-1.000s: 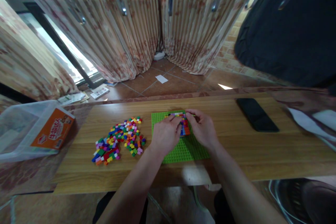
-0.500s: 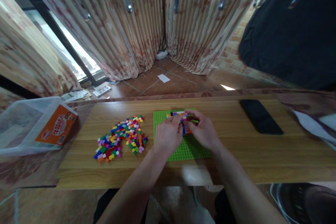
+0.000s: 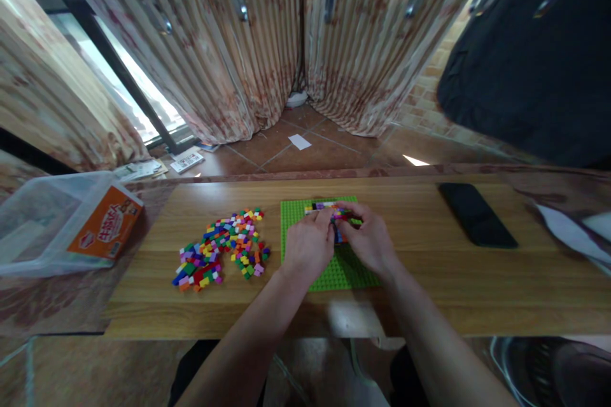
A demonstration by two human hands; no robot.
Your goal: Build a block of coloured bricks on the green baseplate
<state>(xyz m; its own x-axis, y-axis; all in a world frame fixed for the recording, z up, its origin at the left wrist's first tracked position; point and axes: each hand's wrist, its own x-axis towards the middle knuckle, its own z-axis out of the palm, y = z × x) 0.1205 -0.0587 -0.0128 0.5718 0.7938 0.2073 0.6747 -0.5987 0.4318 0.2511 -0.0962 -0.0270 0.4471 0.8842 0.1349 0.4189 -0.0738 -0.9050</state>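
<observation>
A green studded baseplate lies on the wooden table, with a cluster of multicoloured toy bricks built on its upper middle. Over that cluster my left hand is bent inward, its fingers pressed together at the bricks. From the other side my right hand curls in, thumb and fingers closed around the same spot. The fingertips of both hands nearly meet there. They cover much of the cluster, and any single brick between them is too small to make out.
Left of the baseplate, a loose pile of coloured bricks is spread on the table. A black phone lies at the right. Beyond the table's left end stands a clear plastic bin with an orange label. White paper sits at the far right.
The view has shifted very slightly. Both hands stay at the brick cluster, with only small finger movement; the right hand's fingers appear a little more curled.
</observation>
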